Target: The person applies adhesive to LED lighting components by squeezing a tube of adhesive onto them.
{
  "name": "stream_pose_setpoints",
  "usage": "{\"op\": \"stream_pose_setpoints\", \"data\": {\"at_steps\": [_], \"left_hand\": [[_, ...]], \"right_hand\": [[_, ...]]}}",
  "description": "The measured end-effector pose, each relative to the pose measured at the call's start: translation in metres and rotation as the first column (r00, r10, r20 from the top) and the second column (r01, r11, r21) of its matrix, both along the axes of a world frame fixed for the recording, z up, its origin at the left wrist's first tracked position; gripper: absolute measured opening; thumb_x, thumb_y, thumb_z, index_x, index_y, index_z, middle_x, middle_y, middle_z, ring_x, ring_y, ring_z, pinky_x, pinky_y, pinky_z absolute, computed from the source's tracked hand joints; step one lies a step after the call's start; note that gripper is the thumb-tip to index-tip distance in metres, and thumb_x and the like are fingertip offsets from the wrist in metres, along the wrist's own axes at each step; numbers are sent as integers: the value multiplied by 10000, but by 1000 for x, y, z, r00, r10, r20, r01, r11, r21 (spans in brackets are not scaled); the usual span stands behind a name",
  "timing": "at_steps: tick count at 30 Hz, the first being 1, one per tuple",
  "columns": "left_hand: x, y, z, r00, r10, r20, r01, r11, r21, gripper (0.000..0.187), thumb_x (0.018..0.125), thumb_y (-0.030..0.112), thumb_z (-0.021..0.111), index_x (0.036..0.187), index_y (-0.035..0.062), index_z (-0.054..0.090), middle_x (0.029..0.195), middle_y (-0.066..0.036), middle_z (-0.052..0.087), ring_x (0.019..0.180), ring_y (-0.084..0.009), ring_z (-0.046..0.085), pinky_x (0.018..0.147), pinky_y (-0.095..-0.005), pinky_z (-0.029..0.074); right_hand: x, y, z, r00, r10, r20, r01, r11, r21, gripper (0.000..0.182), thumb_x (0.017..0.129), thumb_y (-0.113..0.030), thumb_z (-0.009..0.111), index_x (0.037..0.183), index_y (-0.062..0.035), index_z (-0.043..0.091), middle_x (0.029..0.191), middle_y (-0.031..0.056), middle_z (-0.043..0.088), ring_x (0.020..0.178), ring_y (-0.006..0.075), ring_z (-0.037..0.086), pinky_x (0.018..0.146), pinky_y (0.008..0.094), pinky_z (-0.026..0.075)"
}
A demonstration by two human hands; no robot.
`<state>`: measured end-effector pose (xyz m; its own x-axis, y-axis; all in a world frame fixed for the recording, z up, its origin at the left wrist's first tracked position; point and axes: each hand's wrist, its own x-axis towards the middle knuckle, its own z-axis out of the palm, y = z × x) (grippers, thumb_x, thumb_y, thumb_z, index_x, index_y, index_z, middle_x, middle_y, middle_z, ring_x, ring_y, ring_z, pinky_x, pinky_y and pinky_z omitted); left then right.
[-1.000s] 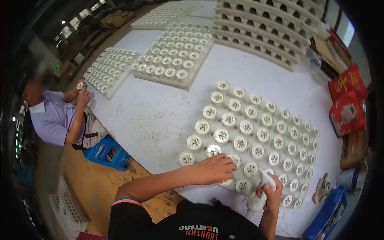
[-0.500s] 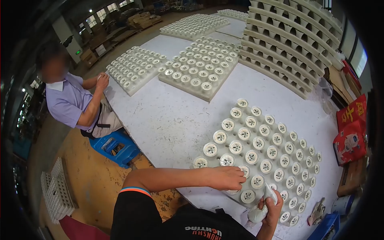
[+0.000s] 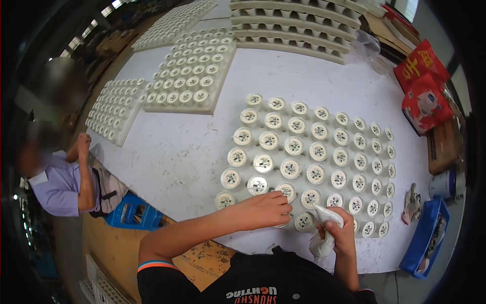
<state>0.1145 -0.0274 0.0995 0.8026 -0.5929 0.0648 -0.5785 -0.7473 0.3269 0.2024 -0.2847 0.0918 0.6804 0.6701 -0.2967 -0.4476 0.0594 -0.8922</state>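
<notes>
My right hand (image 3: 341, 230) is wrapped around a white, cone-shaped squeeze bag (image 3: 328, 219), its narrow tip pointing up at the edge of an LED bulb (image 3: 311, 197). My left hand (image 3: 266, 209) is just to the left, fingers bent together over the near rows; whatever they pinch, if anything, is hidden. Beside its fingertips sits another LED bulb (image 3: 286, 191), partly covered by the hand. These bulbs stand upright in rows in a pale molded tray (image 3: 299, 133), each with a round white board dotted with dark components.
More bulb-filled trays (image 3: 215, 104) lie to the far left, with a tall stack of trays (image 3: 293, 31) behind. A co-worker (image 3: 61, 182) sits at the left. On the right are a red bag (image 3: 428, 101), a blue bin (image 3: 422, 253) and a glove (image 3: 411, 203).
The head view has turned, shifting the trays and the co-worker in the picture. The bag tip now meets a bulb farther up the rows. My left hand stays low over the near bulbs.
</notes>
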Motion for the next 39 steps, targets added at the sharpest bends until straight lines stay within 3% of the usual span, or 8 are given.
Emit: {"op": "stream_pose_setpoints", "data": {"at_steps": [10,15,19,21,26,29,35,39], "left_hand": [[7,-1,-10,991,-89,95,101,986,-134,51,734,124,614,753,81,594,871,-52,550,916,-227,540,843,-347,458],[7,-6,-17,984,-114,135,128,987,-97,68,744,117,608,795,75,591,877,-56,558,915,-233,551,805,-352,484],[8,-10,-19,990,-131,50,131,991,14,129,761,121,603,865,65,550,908,-61,547,940,-230,550,779,-336,491],[8,-13,-18,996,-61,68,59,998,25,132,762,113,602,868,57,546,882,-63,551,920,-232,563,740,-340,500],[5,-16,-17,979,196,50,-196,981,-2,148,766,85,592,898,39,544,847,-93,562,861,-257,594,689,-379,512],[0,-19,-18,932,361,14,-361,932,-13,115,781,114,583,877,51,566,804,-90,587,864,-265,601,745,-388,502],[-16,-10,-23,900,391,194,-392,919,-34,103,758,106,606,853,84,573,783,-53,563,852,-208,534,840,-338,390],[-20,-1,-25,907,375,192,-379,925,-17,160,724,104,633,875,89,582,848,-55,546,854,-233,550,799,-383,435]], "right_hand": [[8,9,-5,999,4,47,-6,999,48,391,803,-160,718,1098,74,609,799,154,672,618,162,619,544,276,503],[6,4,-5,1000,-5,20,4,998,70,389,804,-138,715,1106,79,603,807,157,672,624,159,622,547,268,505],[1,4,-5,998,-37,48,33,997,75,450,786,-218,757,1096,63,590,765,144,660,542,158,590,496,263,477],[1,-2,-3,999,-14,47,10,997,71,416,792,-158,732,1106,81,598,791,157,675,599,162,619,534,266,501],[4,-5,-7,997,-36,64,34,999,33,465,771,-198,758,1106,77,590,765,152,674,549,166,607,506,271,491],[7,-4,-8,996,-42,77,40,999,24,491,764,-226,767,1106,75,585,759,150,671,539,163,602,499,263,484],[8,2,-3,994,-22,107,22,1000,2,502,760,-252,770,1099,72,589,746,140,664,533,158,594,493,266,477],[10,4,-2,985,32,170,-27,999,-32,490,756,-246,763,1088,75,601,766,127,659,559,158,598,500,264,477]]}}
